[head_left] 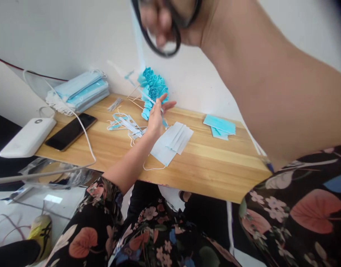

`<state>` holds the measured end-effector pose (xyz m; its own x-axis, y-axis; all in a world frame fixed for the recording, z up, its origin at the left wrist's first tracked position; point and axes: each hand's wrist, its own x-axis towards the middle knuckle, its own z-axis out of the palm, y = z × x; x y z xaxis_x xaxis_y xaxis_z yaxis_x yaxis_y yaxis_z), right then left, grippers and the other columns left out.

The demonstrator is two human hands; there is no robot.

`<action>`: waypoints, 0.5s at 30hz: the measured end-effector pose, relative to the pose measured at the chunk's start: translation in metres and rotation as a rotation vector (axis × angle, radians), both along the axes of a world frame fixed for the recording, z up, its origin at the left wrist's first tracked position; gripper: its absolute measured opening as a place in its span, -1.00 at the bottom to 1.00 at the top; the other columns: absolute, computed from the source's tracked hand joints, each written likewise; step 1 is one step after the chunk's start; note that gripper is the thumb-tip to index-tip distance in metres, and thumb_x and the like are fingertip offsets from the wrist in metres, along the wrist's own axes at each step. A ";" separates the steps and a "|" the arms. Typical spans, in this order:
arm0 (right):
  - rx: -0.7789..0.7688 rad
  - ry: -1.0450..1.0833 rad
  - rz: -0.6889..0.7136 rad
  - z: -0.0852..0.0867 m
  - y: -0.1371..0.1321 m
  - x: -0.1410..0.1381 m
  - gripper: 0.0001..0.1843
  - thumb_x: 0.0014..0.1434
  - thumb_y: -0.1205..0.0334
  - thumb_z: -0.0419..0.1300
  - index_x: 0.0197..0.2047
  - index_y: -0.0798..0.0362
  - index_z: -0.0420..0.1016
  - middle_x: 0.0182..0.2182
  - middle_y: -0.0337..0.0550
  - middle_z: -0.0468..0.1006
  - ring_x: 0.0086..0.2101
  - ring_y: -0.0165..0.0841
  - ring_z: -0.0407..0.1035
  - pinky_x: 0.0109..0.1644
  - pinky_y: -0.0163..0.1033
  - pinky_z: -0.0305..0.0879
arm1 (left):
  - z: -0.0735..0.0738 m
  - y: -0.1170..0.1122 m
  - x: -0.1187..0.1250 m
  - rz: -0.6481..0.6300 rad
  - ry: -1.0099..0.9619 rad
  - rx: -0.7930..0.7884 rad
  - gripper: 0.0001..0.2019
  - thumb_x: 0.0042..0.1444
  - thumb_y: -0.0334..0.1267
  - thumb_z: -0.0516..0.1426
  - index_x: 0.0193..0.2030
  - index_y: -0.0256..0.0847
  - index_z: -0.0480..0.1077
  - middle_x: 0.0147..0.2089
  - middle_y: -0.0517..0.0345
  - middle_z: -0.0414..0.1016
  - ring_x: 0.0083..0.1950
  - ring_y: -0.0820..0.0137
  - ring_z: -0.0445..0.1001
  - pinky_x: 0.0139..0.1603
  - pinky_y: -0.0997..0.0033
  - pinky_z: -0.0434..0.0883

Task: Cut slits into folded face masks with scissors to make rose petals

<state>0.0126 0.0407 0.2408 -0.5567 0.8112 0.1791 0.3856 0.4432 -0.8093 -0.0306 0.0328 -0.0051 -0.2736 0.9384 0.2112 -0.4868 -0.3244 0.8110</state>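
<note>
Over wooden bench [209,167], got left hand [156,115] splayed by blue flowers [157,88] and right hand [191,36] curled through scissors [167,54] above them, so might crush some if lowered carelessly.

Streaked honey-brown across the table [209,170]; bright turquoise on the flowers [155,85]; pale blue and white on the mask stack [82,91]; black on the scissor handles [177,34]; coral leaves over black on the sleeves [301,207].

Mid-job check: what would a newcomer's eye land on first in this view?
Probably the raised right hand gripping black loop handles, looming large at the top. Next, the bright turquoise flowers at the back of the wooden table, near the pale wall, just beyond the left hand.
</note>
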 end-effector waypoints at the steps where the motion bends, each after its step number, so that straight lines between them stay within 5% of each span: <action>1: 0.067 -0.185 0.086 -0.007 0.001 0.003 -0.12 0.23 0.19 -0.69 -0.11 0.64 0.30 -0.32 -0.45 0.36 -0.35 -0.62 0.53 -0.07 -0.20 0.21 | 0.002 0.000 -0.002 -0.018 -0.026 0.000 -0.50 0.45 0.13 0.00 0.28 -0.16 0.38 -0.06 0.03 0.67 0.13 0.19 0.60 0.25 0.15 0.38; 3: 0.064 -0.564 0.239 -0.021 0.005 0.012 -0.13 0.32 -0.23 -0.34 -0.34 0.47 0.37 -0.52 -0.43 0.34 -0.57 -0.62 0.49 -0.32 -0.39 0.26 | 0.007 0.000 -0.005 -0.059 -0.079 -0.032 -0.48 0.41 0.18 0.03 0.33 -0.08 0.33 -0.02 0.04 0.65 0.09 0.19 0.61 0.12 0.18 0.46; 8: -0.099 -0.629 0.216 -0.044 0.011 0.054 -0.14 0.37 -0.28 -0.36 -0.47 0.31 0.33 -0.65 -0.45 0.21 -0.70 -0.80 0.20 -0.45 -0.58 0.12 | 0.019 -0.003 -0.011 -0.134 -0.150 -0.028 -0.41 0.35 0.27 0.05 0.41 0.10 0.25 0.15 0.08 0.57 0.00 0.27 0.58 -0.19 0.36 0.47; 12: -0.196 -0.468 0.224 -0.057 0.014 0.095 -0.11 0.41 -0.28 -0.26 -0.11 0.47 0.47 -0.61 -0.43 0.30 -0.61 -0.70 0.33 -0.40 -0.51 0.19 | 0.018 0.002 -0.022 -0.026 -0.125 -0.076 -0.34 0.19 0.35 0.17 0.32 0.07 0.36 -0.06 0.16 0.62 -0.25 0.40 0.51 -0.31 0.42 0.36; 15: -0.163 -0.345 0.231 -0.074 0.014 0.129 -0.32 0.45 -0.25 -0.04 0.18 0.23 0.44 -0.49 -0.30 0.51 -0.51 -0.52 0.46 -0.39 -0.46 0.29 | 0.019 0.007 -0.030 0.094 -0.090 -0.091 -0.37 0.13 0.37 0.20 0.16 0.00 0.45 -0.29 0.18 0.57 -0.37 0.39 0.46 -0.42 0.39 0.25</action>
